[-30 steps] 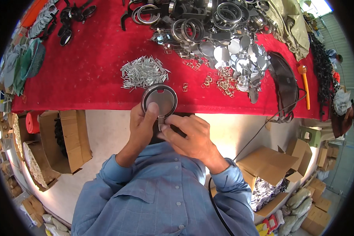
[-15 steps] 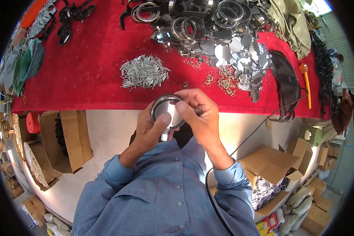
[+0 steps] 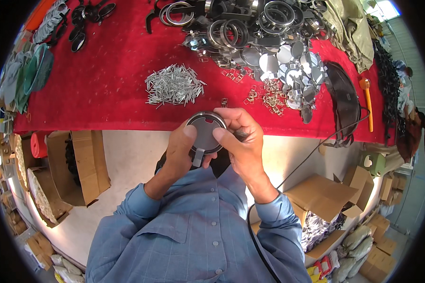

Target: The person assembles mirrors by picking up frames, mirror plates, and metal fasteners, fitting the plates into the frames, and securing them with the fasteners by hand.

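Both hands hold a round metal ring fitted with a flat grey disc point(image 3: 205, 134) just past the table's near edge. The disc has a small notch near its top, and a short flat tab sticks out at the bottom. My left hand point(image 3: 178, 150) grips the left rim, its thumb on the disc's edge. My right hand point(image 3: 246, 147) grips the right side, thumb on the disc and fingers curled behind the ring. A dark handle-like piece point(image 3: 241, 136) shows beside the right fingers. The undersides of both hands are hidden.
The red cloth-covered table point(image 3: 94, 94) carries a heap of thin metal pins point(image 3: 174, 85), small brass-coloured clips point(image 3: 273, 96), loose discs point(image 3: 269, 63) and black-handled rings point(image 3: 227, 33). An orange-handled hammer point(image 3: 368, 104) lies right. Cardboard boxes point(image 3: 92, 165) stand below; a black cable point(image 3: 251, 236) hangs by my right arm.
My left thumb has slid from the disc's middle to its left edge, uncovering more of it. The ring has tilted, so the disc looks darker and its notch shows.
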Tool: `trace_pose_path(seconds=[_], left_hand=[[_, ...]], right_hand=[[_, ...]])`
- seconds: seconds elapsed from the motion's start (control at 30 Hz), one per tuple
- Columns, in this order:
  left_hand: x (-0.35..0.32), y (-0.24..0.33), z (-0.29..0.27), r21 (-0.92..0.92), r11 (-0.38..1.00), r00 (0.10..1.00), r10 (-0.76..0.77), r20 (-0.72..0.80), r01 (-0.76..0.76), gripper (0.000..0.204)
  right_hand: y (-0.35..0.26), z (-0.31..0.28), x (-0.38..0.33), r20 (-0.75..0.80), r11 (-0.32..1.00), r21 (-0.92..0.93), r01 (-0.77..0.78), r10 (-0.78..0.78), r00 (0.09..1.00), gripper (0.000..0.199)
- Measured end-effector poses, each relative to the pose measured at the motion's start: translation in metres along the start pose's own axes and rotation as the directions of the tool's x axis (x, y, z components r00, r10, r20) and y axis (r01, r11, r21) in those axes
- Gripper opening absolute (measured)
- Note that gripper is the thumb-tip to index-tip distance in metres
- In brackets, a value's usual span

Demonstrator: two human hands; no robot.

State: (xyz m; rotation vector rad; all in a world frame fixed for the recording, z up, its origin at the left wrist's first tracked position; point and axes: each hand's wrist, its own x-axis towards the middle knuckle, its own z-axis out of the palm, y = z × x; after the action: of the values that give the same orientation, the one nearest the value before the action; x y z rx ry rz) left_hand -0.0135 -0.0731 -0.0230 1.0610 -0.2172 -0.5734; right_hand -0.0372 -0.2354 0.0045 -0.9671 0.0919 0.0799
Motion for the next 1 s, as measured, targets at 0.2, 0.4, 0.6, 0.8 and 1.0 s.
trace_pose_path(seconds=[0.2,0.4,0.6,0.8,1.0], left_hand=[[-0.002,0.003,0.004,0.060,0.997,0.999,0.047,-0.010,-0.047,0.056],[-0.002,0.002,0.005,0.050,0.995,0.996,0.088,-0.012,-0.087,0.050],[-0.005,-0.001,0.004,0.153,0.986,0.996,0.075,-0.048,-0.067,0.040],[-0.008,-0.005,0.004,0.090,0.996,1.000,0.015,0.008,-0.015,0.043],[-0.026,0.015,0.011,0.007,1.000,0.999,-0.020,-0.030,0.020,0.060]], right_hand=[[0.001,-0.004,-0.001,0.064,0.968,0.239,-0.075,0.062,0.996,0.035],[0.001,-0.004,0.001,0.091,0.947,0.295,-0.125,0.102,0.991,0.035],[0.004,-0.007,0.004,-0.032,0.998,-0.013,-0.061,0.061,0.998,0.027],[0.005,-0.011,0.004,-0.110,0.977,-0.180,-0.110,0.092,0.990,0.024],[0.007,-0.017,0.001,-0.192,0.916,-0.396,-0.065,-0.013,0.981,0.021]])
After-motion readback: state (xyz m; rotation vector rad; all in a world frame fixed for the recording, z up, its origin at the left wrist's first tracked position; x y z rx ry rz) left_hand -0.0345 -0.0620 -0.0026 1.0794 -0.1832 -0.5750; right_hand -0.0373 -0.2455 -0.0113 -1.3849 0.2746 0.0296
